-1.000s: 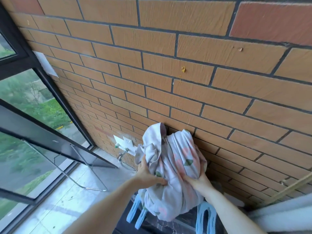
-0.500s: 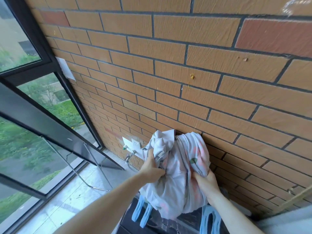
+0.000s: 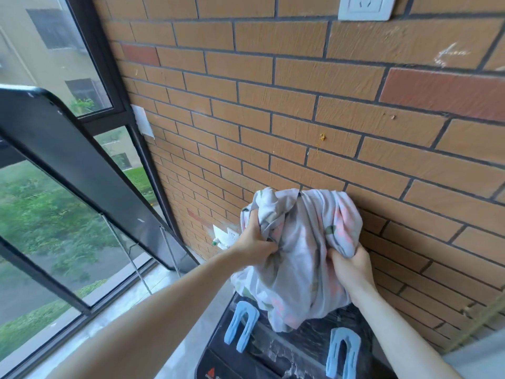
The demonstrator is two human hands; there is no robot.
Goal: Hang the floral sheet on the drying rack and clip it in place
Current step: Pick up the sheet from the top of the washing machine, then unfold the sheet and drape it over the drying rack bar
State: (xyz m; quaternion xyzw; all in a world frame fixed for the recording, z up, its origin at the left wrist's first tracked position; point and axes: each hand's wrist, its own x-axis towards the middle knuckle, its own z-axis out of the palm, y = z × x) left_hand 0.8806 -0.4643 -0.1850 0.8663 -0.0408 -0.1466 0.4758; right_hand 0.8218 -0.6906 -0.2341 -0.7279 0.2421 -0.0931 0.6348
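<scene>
Right now both forearms reach fwd from the bottom edge. Nearest things: two blue clips (image 3: 241, 325) & (image 3: 342, 352), lying on a dark appliance top (image 3: 287, 348) w/ nothing clamped in them. Just beyond, the floral sheet (image 3: 300, 253) is bunched in a wad, its low end touching or just over that dark top; can't tell which. The left hand (image 3: 252, 243) has fingers curled into a fold on the wad's left side; the right hand (image 3: 348, 265) grips it from below on the right. Behind is the brick wall (image 3: 300, 105); the window (image 3: 54, 214) is at left.

Step, prob: lifting the bundle, pre-hanging. Next needs finding an edge, shaking it open, then draping over a bar; clips come after.

Hard to see: the thin metal frame (image 3: 128, 253) by the glass may be the rack, but it's partly cut off. Sheet edges are buried in the folds.
</scene>
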